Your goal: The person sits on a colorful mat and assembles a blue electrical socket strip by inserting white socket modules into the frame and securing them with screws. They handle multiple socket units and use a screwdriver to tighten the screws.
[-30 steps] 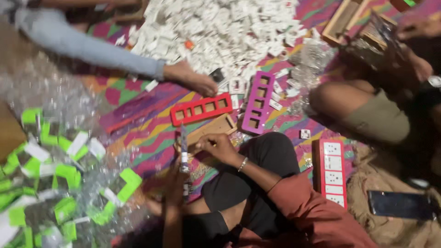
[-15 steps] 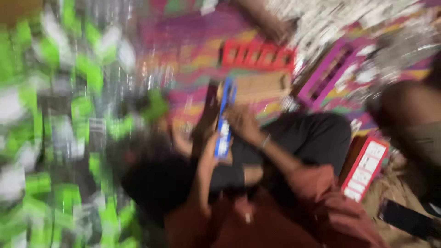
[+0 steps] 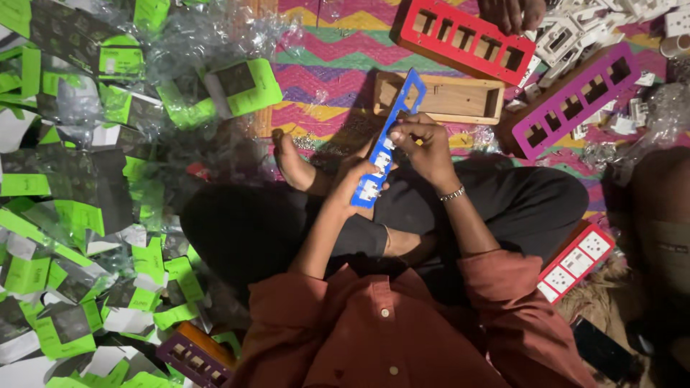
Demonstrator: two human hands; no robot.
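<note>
Raised since before, blue frame (image 3: 388, 136) sits gripped between left hand (image 3: 352, 183) and right hand (image 3: 424, 144).

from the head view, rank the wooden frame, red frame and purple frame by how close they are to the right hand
From the right hand:
1. wooden frame, just beyond the fingers.
2. red frame, farther up, past the wooden one.
3. purple frame, off to the right.
</note>
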